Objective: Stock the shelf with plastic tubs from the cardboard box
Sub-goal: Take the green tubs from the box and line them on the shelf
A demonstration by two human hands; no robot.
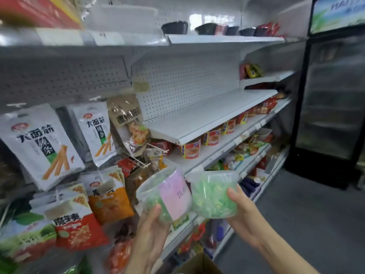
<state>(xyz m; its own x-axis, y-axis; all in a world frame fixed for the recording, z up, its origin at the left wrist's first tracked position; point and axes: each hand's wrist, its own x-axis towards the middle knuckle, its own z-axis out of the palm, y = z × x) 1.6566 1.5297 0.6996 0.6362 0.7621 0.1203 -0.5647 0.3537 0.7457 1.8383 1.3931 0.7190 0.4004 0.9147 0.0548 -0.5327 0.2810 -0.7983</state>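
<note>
My left hand (150, 230) grips a clear plastic tub (166, 194) with green contents and a pink label, tilted on its side. My right hand (243, 212) holds a second clear tub (212, 192) of green contents from below and the right. Both tubs are in the air, side by side, in front of the shelving. An empty white shelf (209, 113) runs above and behind them. A corner of the cardboard box (199, 264) shows at the bottom edge, between my forearms.
Snack bags (45, 143) hang on pegs at the left. Red cup noodles (190, 151) line the shelf below the empty one. Black bowls (174, 27) sit on the top shelf. A black glass-door fridge (331, 107) stands at the right, grey floor before it.
</note>
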